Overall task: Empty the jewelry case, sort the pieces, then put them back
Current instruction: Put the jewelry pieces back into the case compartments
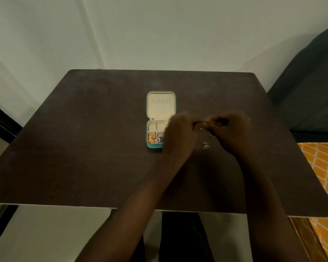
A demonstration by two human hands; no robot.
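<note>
Emptying case: chain held btwn both hands

Left hand (180,129) & right hand (228,127), each grip pinched narrow on a thin chain (204,127); pendant (206,145) hangs below. Open jewelry case (160,120) just left on table (83,148), left hand nearer.

Both forearms reach in from six o'clock, angling toward twelve. Left hand (178,129) curls its fingers toward three o'clock; right hand (230,129) mirrors it toward nine, fingertips of both pinched and nearly meeting.
</note>
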